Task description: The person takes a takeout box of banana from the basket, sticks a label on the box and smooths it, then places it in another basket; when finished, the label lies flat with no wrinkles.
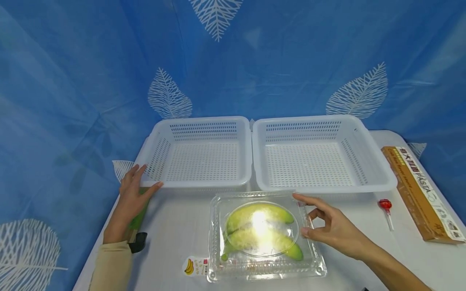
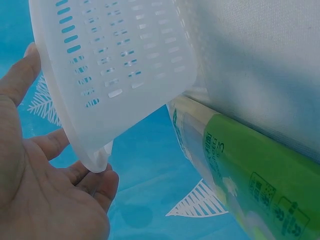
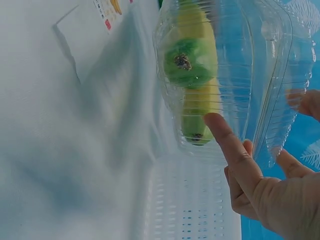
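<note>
A clear plastic fruit box holds two yellow-green bananas and sits at the table's front middle. My right hand grips its right side, the thumb on the side wall and the index finger stretched to the far right corner. In the right wrist view, that thumb presses the ribbed wall and other fingers lie behind the rim. My left hand touches the near left corner of the left white basket, fingers loosely extended around its rim. Below that hand is a green and white package, partly hidden in the head view.
A second white basket stands to the right of the first. Further right are a red lollipop and a long pasta box. A banana label card lies left of the fruit box. A black object is by the left wrist.
</note>
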Available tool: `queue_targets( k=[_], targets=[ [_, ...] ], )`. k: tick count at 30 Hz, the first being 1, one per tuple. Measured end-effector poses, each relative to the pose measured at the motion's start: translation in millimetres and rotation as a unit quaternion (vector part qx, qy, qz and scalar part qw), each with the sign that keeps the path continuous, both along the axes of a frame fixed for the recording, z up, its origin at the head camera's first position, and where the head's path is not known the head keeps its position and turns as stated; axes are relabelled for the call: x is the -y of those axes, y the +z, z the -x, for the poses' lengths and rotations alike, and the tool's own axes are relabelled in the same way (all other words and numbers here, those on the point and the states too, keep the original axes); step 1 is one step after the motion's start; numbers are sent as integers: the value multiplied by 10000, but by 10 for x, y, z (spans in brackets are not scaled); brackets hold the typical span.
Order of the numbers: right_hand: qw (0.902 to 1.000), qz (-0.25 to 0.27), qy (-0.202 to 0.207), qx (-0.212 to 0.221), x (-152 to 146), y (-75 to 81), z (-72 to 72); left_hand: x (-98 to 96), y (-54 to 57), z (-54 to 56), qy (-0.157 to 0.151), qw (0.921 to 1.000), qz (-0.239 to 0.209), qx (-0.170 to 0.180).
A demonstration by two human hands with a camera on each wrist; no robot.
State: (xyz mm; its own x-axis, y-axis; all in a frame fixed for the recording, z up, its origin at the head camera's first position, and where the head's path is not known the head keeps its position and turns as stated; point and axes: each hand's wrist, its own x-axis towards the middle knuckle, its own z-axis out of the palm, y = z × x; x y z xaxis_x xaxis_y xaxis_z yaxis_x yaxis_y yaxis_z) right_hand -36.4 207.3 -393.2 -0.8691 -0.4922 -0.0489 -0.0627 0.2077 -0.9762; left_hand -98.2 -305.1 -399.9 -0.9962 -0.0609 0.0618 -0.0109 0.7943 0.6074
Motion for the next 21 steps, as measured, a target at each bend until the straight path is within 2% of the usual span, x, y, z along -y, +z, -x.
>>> queue_targets(
  k=[6, 11, 21],
  targets=[
    [9997, -103, -173, -136, 5, -49, -81, 2, -15, 5, 4, 10000, 35, -55],
    [9997, -43, -213, -116, -19, -157, -124, -1, -21, 2, -14, 10000, 56, -78],
    [9969, -468, -622, -88, -69, -351, -44, -11, -1, -1, -6, 10000, 69, -34]
  ],
)
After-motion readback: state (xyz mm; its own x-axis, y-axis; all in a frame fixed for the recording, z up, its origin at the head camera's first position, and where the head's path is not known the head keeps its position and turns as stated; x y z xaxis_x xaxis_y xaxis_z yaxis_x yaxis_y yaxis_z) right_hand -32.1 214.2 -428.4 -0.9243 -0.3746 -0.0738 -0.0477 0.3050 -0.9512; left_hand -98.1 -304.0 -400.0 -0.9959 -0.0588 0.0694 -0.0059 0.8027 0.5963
